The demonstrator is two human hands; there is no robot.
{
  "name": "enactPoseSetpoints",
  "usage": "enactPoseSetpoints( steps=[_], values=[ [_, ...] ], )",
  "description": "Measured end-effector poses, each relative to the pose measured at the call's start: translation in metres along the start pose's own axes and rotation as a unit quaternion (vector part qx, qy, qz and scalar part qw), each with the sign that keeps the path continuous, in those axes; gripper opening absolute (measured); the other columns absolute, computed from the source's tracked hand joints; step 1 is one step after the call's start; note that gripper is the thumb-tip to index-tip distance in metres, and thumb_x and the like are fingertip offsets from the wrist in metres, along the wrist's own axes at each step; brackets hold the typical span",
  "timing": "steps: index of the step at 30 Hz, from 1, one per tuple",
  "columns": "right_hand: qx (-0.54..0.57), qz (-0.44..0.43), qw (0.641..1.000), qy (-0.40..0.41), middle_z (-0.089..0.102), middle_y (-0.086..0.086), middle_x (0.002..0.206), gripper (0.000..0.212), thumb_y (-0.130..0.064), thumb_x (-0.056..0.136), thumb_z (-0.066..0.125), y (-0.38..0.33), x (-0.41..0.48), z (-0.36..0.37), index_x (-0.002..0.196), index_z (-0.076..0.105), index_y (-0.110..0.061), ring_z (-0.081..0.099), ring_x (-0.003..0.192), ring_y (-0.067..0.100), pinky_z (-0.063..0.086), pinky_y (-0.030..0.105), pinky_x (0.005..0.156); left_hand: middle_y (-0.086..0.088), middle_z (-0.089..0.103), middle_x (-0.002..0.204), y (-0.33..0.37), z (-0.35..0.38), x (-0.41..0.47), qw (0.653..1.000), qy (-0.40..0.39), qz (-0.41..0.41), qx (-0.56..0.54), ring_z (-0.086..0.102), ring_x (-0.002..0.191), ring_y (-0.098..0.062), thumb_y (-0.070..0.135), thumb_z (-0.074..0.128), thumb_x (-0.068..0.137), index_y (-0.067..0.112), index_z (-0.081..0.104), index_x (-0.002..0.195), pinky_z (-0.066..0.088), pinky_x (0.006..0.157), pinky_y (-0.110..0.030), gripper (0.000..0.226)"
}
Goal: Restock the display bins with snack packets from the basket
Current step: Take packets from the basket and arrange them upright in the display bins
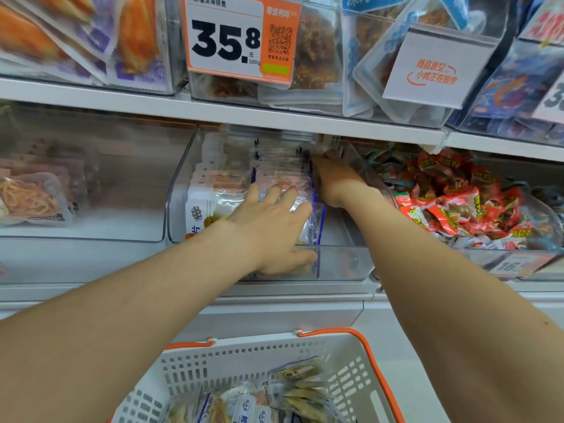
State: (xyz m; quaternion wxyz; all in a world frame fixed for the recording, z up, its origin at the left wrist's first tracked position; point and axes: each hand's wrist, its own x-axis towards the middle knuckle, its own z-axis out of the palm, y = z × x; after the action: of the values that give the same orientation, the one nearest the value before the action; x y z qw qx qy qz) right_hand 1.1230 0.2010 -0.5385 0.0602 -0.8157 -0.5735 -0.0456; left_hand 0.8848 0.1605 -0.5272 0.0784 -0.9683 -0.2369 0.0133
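Basket (244,358) nearest; left hand (271,222) flat on packets (213,195); right hand (332,177) blurred, grip seemingly hidden.

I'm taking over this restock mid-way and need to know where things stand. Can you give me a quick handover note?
Left grip: flat, fingers straight, pressing the packets in the middle bin.
Right grip: reaching deep at the bin's back right; it is blurred, so I cannot tell if it holds anything.
Done: the bin holds a row of packets.
Left: more packets lie in the basket below, to be shelved.
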Motion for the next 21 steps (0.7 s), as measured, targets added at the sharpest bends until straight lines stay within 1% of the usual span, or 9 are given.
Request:
enactPoseSetpoints(
  steps=[2, 4, 6, 8, 11, 14, 17, 19, 21],
  values=[
    [0.021, 0.019, 0.998, 0.052, 0.058, 0.019, 0.136, 0.035, -0.016, 0.096, 0.059, -0.003, -0.010, -0.004, 0.130, 0.061, -0.014, 0.061, 0.120, 0.040, 0.053, 0.041, 0.095, -0.013, 0.029, 0.160, 0.005, -0.002, -0.002, 1.000, 0.008, -0.013, 0.014, 0.029, 0.146, -0.036, 0.078, 0.034, 0.094, 0.020, 0.034, 0.146, 0.022, 0.117, -0.060, 0.078],
    [0.060, 0.035, 0.990, 0.119, 0.068, 0.023, 0.115, 0.022, -0.014, 0.095, 0.055, -0.009, -0.029, -0.007, 0.111, 0.067, -0.005, 0.066, 0.104, 0.042, 0.050, 0.036, 0.079, -0.014, 0.039, 0.153, 0.014, -0.004, -0.005, 0.999, 0.023, -0.033, 0.023, 0.035, 0.141, -0.036, 0.078, 0.033, 0.093, 0.017, 0.042, 0.143, 0.022, 0.117, -0.061, 0.079],
    [0.114, 0.056, 0.980, 0.156, 0.071, 0.024, 0.102, 0.023, -0.008, 0.084, 0.053, -0.016, -0.054, -0.011, 0.099, 0.070, -0.003, 0.066, 0.093, 0.045, 0.049, 0.035, 0.072, -0.014, 0.049, 0.145, 0.025, -0.007, -0.011, 0.996, 0.058, -0.060, 0.020, 0.041, 0.136, -0.036, 0.075, 0.032, 0.090, 0.015, 0.051, 0.137, 0.021, 0.118, -0.062, 0.079],
    [0.178, 0.070, 0.961, 0.202, 0.073, 0.020, 0.095, 0.035, -0.012, 0.073, 0.045, -0.026, -0.082, -0.016, 0.093, 0.074, -0.010, 0.066, 0.088, 0.045, 0.054, 0.037, 0.074, -0.013, 0.058, 0.131, 0.035, -0.010, -0.020, 0.990, 0.122, -0.075, 0.014, 0.048, 0.126, -0.036, 0.069, 0.038, 0.085, 0.014, 0.059, 0.125, 0.027, 0.115, -0.060, 0.071],
    [0.238, 0.034, 0.923, 0.302, 0.075, 0.008, 0.089, 0.034, -0.013, 0.073, 0.044, -0.035, -0.119, -0.021, 0.088, 0.075, -0.016, 0.067, 0.084, 0.033, 0.055, 0.041, 0.077, -0.011, 0.057, 0.112, 0.046, -0.012, -0.034, 0.970, 0.235, -0.066, 0.008, 0.049, 0.105, -0.035, 0.050, 0.056, 0.081, 0.013, 0.056, 0.108, 0.040, 0.092, -0.049, 0.046],
    [0.211, -0.048, 0.897, 0.385, 0.066, 0.003, 0.077, 0.021, -0.013, 0.080, 0.044, -0.034, -0.160, -0.013, 0.078, 0.065, -0.013, 0.058, 0.072, 0.027, 0.046, 0.043, 0.066, -0.010, 0.054, 0.096, 0.053, -0.011, -0.046, 0.957, 0.288, -0.039, 0.009, 0.048, 0.091, -0.033, 0.037, 0.063, 0.078, 0.016, 0.049, 0.093, 0.033, 0.073, -0.042, 0.029],
    [0.133, -0.097, 0.901, 0.402, 0.057, 0.002, 0.065, 0.014, -0.015, 0.079, 0.049, -0.032, -0.195, 0.014, 0.069, 0.058, -0.013, 0.053, 0.060, 0.026, 0.034, 0.036, 0.051, -0.006, 0.064, 0.082, 0.069, -0.010, -0.062, 0.971, 0.234, -0.030, -0.022, 0.060, 0.081, -0.032, 0.039, 0.061, 0.086, 0.023, 0.044, 0.081, 0.030, 0.064, -0.035, 0.023],
    [0.104, -0.105, 0.917, 0.372, 0.055, 0.001, 0.061, 0.012, -0.017, 0.077, 0.050, -0.030, -0.216, 0.038, 0.065, 0.055, -0.014, 0.051, 0.056, 0.026, 0.025, 0.032, 0.050, -0.003, 0.065, 0.083, 0.081, 0.001, -0.071, 0.991, 0.124, -0.045, -0.013, 0.065, 0.081, -0.030, 0.045, 0.053, 0.094, 0.025, 0.047, 0.084, 0.032, 0.063, -0.033, 0.023],
    [0.112, -0.100, 0.939, 0.308, 0.054, 0.001, 0.058, 0.016, -0.019, 0.078, 0.047, -0.027, -0.234, 0.066, 0.065, 0.054, -0.015, 0.050, 0.051, 0.028, 0.024, 0.030, 0.046, -0.002, 0.059, 0.080, 0.090, 0.018, -0.076, 0.999, 0.036, -0.024, 0.016, 0.062, 0.078, -0.030, 0.045, 0.050, 0.097, 0.024, 0.051, 0.087, 0.038, 0.066, -0.033, 0.023]
  ],
)
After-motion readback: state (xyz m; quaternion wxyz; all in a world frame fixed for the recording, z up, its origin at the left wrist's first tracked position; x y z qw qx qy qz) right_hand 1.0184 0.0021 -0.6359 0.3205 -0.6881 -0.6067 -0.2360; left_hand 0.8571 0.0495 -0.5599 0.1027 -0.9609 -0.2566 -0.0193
